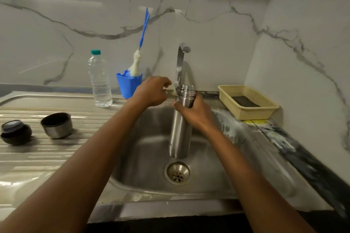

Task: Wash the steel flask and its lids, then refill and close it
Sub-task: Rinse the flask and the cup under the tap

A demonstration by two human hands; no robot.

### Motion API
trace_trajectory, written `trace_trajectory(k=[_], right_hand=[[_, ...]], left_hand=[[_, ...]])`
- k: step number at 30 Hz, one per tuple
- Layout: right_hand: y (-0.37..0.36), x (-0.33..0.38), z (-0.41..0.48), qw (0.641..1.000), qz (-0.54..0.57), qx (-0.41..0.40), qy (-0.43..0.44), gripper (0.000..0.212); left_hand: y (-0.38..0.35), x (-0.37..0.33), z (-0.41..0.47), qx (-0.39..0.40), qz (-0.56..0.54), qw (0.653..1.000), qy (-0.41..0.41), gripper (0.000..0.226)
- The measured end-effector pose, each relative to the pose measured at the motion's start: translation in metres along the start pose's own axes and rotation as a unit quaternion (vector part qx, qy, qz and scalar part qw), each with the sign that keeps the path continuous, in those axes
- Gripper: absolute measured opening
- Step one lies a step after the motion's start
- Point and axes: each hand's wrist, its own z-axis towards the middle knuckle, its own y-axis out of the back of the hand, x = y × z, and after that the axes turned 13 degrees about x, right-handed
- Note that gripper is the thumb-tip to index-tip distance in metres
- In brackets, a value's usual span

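The steel flask stands upright over the sink basin, its open threaded mouth just below the tap. My right hand grips its upper body. My left hand hovers beside the tap's base with its fingers curled; whether it touches the tap lever is hidden. Two lids lie on the draining board at the left: a steel cup lid on its side and a dark inner stopper.
A clear water bottle with a green cap and a blue cup holding a bottle brush stand behind the sink. A yellow basket with a dark scrub pad sits on the right counter. The drain lies below the flask.
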Motion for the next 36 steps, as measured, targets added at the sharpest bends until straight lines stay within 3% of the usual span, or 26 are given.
trace_trajectory(k=[7,11,15,26,33,36], right_hand=[[-0.005,-0.012,0.01,0.998,-0.053,-0.015,-0.026,0.06],[-0.01,-0.017,0.02,0.997,-0.071,-0.026,-0.033,0.063],[-0.021,-0.022,0.028,0.998,-0.048,-0.018,-0.036,0.069],[-0.021,-0.024,0.031,0.999,-0.043,-0.008,-0.028,0.064],[-0.017,-0.016,0.035,1.0,-0.022,-0.002,-0.004,0.065],[-0.015,-0.015,0.038,1.0,-0.001,0.019,-0.007,0.067]], left_hand=[[-0.024,-0.016,0.071,0.065,0.205,0.974,-0.074,0.06],[-0.035,-0.011,0.097,0.067,0.306,0.947,-0.068,0.064],[-0.037,-0.007,0.106,0.034,0.344,0.935,-0.074,0.055],[-0.036,-0.006,0.105,0.012,0.332,0.941,-0.07,0.046],[-0.034,0.007,0.091,0.022,0.226,0.973,-0.034,0.038],[-0.03,0.012,0.084,0.06,0.143,0.988,-0.027,0.048]])
